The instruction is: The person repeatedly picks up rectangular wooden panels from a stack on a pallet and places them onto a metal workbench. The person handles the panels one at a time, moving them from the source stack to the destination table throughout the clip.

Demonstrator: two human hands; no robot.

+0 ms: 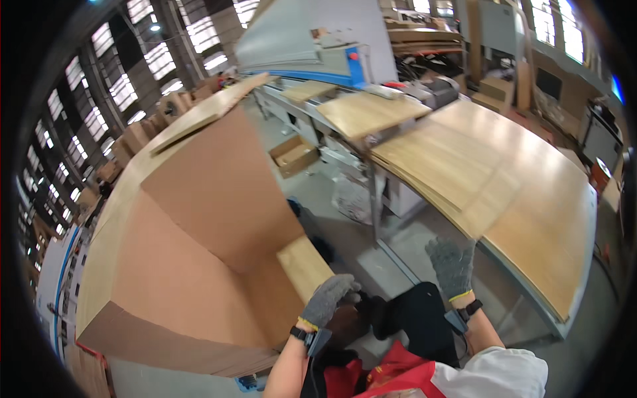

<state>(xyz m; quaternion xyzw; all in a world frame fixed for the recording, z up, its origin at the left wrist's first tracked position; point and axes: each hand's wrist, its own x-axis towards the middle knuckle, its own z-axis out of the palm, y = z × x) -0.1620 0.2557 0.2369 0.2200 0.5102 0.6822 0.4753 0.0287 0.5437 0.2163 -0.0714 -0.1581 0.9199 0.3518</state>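
Observation:
My left hand (pixel 330 300), in a grey knitted glove, is at the near end of a light wooden board (pixel 306 266). Its fingers point right, loosely bent and apart, and I see nothing gripped in them; whether it touches the board I cannot tell. That board lies within a large brown cardboard structure (pixel 179 285) on my left. My right hand (pixel 452 268), gloved alike, is raised with its fingers stretched out and open. It is just beside the near corner of a motion-blurred wooden panel (pixel 491 199) over the stacked panels (pixel 537 192).
A metal-framed table (pixel 524 286) carries the panels on the right. Further back stand a machine with a blue part (pixel 355 66) and another wooden panel (pixel 368 113). An open cardboard box (pixel 293 156) sits on the floor. A loose board (pixel 206 114) lies atop the cardboard's far edge.

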